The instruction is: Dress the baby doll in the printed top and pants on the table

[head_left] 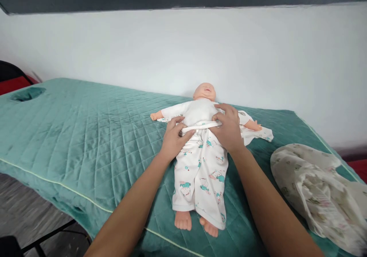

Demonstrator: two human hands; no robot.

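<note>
Doll (pixel 200 109) lies on its back on a green quilted cover (pixel 86 134), head towards the wall (pixel 114 50), feet towards the wearer of the camera, arms spread to either side. It is dressed in a white top and white trousers (pixel 202 173) printed with small figures in teal and pink; both bare feet show below the hems, the hem on the right of the view reaching lower. The left hand (pixel 173 136) grips the waistband (pixel 200 126) at one side of the doll's waist between thumb and fingers. The right hand (pixel 228 127) pinches the same band at the opposite side, its forefinger extended over the top. The band runs raised between the two hands across the belly. A printed cloth (pixel 265 134) lies partly beneath the doll's outstretched arm, on the right of the view. A pale, crumpled bundle (pixel 289 169) rests on the cover near the right forearm. A hole (pixel 28 93) is noted at the cover's far left.
</note>
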